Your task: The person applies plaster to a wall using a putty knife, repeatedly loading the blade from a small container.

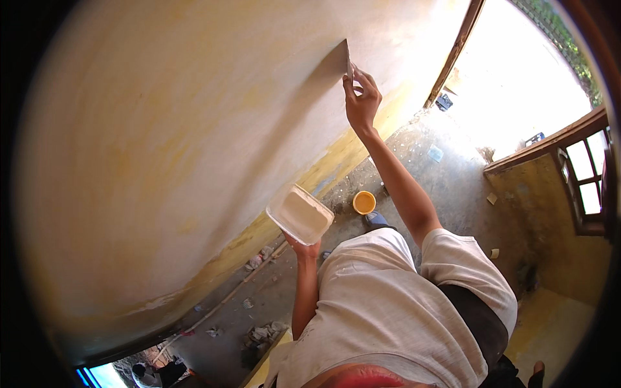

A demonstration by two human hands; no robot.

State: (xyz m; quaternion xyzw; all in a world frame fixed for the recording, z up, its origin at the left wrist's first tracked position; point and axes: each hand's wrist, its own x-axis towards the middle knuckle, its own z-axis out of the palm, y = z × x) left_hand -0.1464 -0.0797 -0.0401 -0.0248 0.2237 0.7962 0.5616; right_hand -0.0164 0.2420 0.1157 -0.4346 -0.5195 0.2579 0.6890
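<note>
A: Where was the right hand (363, 102) seen, and what was held in it?

B: It was raised at the upper centre of the frame. A thin, flat blade (348, 61) was pinched between thumb and fingers, which were curled nearly together, with a small gap left inside the curl.

A: Was the wall (162, 116) touched by the blade?

B: The blade was held up to it, and a long shadow was cast down and to the left. Whether its whole edge was pressed on could not be told.

A: And the left hand (304, 248)?

B: A whitish rectangular container (281, 207) was supported by it from below, just below the centre of the frame. The container was tilted, and pale material was spread inside. The fingers were partly hidden, so how far they were opened could not be told.

A: How was the wall coloured?

B: It was covered in pale patches, with yellow shown through, most plainly along its lower edge.

A: What was seen on the floor (420, 174)?

B: A round orange-yellow tub (354, 203) was placed right of the container, near a blue shoe (374, 220).
</note>
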